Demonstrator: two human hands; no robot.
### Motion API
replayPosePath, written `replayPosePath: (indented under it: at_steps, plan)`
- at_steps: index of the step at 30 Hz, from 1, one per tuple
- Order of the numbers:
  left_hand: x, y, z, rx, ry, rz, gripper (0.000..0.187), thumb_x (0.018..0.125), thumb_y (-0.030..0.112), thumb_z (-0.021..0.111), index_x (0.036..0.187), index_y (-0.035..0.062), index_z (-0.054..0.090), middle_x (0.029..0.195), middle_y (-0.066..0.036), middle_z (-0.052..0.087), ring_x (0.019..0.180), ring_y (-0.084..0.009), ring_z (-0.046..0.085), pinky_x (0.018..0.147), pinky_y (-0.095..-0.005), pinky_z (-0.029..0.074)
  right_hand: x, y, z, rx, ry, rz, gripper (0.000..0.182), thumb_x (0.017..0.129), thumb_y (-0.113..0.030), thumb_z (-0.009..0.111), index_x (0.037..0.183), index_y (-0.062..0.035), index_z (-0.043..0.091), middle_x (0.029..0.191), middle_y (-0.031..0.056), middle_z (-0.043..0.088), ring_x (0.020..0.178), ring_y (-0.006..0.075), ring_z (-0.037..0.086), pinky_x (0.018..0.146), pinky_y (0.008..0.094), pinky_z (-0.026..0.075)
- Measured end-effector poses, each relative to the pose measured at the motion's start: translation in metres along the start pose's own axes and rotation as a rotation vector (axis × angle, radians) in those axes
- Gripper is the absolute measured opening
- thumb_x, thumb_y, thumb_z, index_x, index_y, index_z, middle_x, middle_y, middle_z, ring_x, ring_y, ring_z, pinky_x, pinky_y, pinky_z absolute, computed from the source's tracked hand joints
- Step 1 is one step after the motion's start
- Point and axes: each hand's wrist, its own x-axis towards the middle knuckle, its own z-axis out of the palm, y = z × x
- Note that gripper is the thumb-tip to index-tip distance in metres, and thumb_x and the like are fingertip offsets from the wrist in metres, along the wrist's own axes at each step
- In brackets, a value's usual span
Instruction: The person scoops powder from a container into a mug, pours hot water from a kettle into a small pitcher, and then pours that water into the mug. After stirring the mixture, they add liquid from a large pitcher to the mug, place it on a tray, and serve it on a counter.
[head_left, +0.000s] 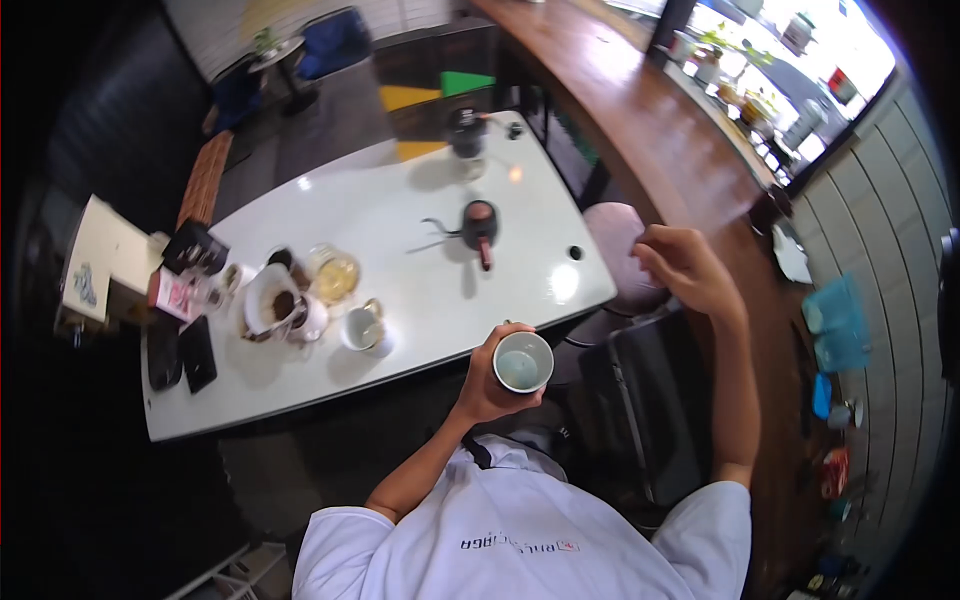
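A cup [523, 362] with clear liquid inside is held in my left hand [489, 378], its fingers wrapped round the side, just off the white table's front edge. Raised to the right, beyond the table's corner, my right hand [688, 268] has its fingers curled; whether anything is between them is too small to tell. A dark kettle [480, 226] with a thin spout and a reddish handle stands on the table ahead of my left hand. Nearer the left are a light mug [362, 328] and a white dripper [271, 297] with dark coffee grounds.
The white table [420, 280] spans the front. A dark grinder-like device [467, 135] stands at its far side, a glass vessel [335, 275] and boxes at its left. A pink stool [618, 255] and a dark case [648, 400] lie right. A wooden counter [600, 90] runs behind.
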Motion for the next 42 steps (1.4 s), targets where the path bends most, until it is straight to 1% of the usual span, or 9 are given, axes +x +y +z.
replayPosePath:
  at_steps: [2,6,9,12,17,28,30,34,42]
  plan:
    - [-0.016,-0.001,-0.029,0.025,0.060,-0.055,0.067,0.060,0.008,0.082,0.120,0.0036,0.051,0.103,-0.007,0.063,0.096,-0.0147,0.062,0.087,-0.0298,0.049,0.045,0.029,0.064,-0.011,0.048,-0.076,0.028,0.094,-0.020,0.061,0.110,0.0029,0.062,0.073,0.0128,0.063,0.061,0.0175,0.060,0.060,0.0312,0.047]
    - [-0.035,-0.001,-0.071,0.072,0.126,-0.100,0.067,0.062,0.009,0.083,0.121,0.0036,0.051,0.099,-0.006,0.063,0.093,-0.0139,0.062,0.085,-0.0293,0.049,0.113,0.081,0.184,-0.251,0.064,0.065,0.081,0.093,-0.035,0.061,0.154,-0.0122,0.013,0.116,0.0258,0.060,0.093,0.0392,0.063,0.086,0.0441,0.050]
    - [-0.047,-0.003,-0.089,0.072,0.163,-0.120,0.067,0.062,0.009,0.083,0.121,0.0038,0.051,0.098,-0.006,0.063,0.092,-0.0136,0.062,0.085,-0.0291,0.049,0.148,0.096,0.232,-0.361,0.116,0.109,0.098,0.090,-0.031,0.065,0.154,-0.0183,-0.007,0.110,0.0369,0.059,0.093,0.0499,0.061,0.085,0.0490,0.049]
    - [-0.054,-0.003,-0.096,0.066,0.209,-0.118,0.067,0.062,0.007,0.082,0.121,0.0040,0.051,0.098,-0.006,0.063,0.093,-0.0145,0.062,0.087,-0.0296,0.049,0.163,0.100,0.254,-0.367,0.201,-0.043,0.102,0.084,-0.015,0.067,0.154,-0.0191,-0.006,0.108,0.0378,0.059,0.088,0.0513,0.061,0.084,0.0512,0.050]
    - [-0.055,-0.007,-0.099,0.051,0.234,-0.102,0.067,0.061,0.005,0.081,0.121,0.0045,0.051,0.098,-0.007,0.063,0.095,-0.0153,0.063,0.088,-0.0301,0.049,0.164,0.091,0.255,-0.367,0.132,0.192,0.101,0.075,0.008,0.051,0.154,-0.0213,-0.004,0.106,0.0309,0.062,0.084,0.0466,0.063,0.072,0.0504,0.047]
    - [-0.022,-0.052,-0.086,0.002,0.207,-0.095,0.068,0.062,0.008,0.081,0.123,0.0025,0.050,0.100,-0.006,0.062,0.095,-0.0130,0.060,0.088,-0.0293,0.048,0.098,0.009,0.140,-0.421,0.206,-0.188,0.089,0.074,0.007,0.054,0.151,-0.0298,0.029,0.073,0.0178,0.058,0.065,0.0352,0.059,0.067,0.0467,0.044]
    - [-0.013,-0.055,-0.083,-0.005,0.199,-0.087,0.068,0.063,0.008,0.081,0.123,0.0021,0.050,0.100,-0.006,0.062,0.095,-0.0133,0.060,0.088,-0.0294,0.048,0.086,-0.008,0.127,-0.455,0.204,-0.310,0.094,0.071,0.013,0.053,0.153,-0.0261,0.028,0.064,0.0139,0.048,0.056,0.0263,0.050,0.063,0.0391,0.044]
    - [0.002,-0.057,-0.080,0.065,0.216,-0.166,0.068,0.063,0.008,0.082,0.123,0.0018,0.049,0.100,-0.007,0.062,0.095,-0.0143,0.061,0.088,-0.0298,0.049,0.058,-0.040,0.123,-0.508,0.143,-0.257,0.088,0.075,0.007,0.057,0.149,-0.0353,0.035,0.073,0.0157,0.055,0.065,0.0327,0.059,0.065,0.0451,0.045]
    - [0.011,-0.045,-0.079,0.122,0.287,-0.037,0.068,0.060,0.005,0.080,0.121,0.0045,0.050,0.095,-0.009,0.065,0.091,-0.0192,0.066,0.086,-0.0325,0.051,0.030,-0.062,0.136,-0.804,0.077,-0.259,0.081,0.082,0.005,0.059,0.144,-0.0433,0.040,0.079,0.0122,0.054,0.063,0.0274,0.060,0.059,0.0442,0.048]
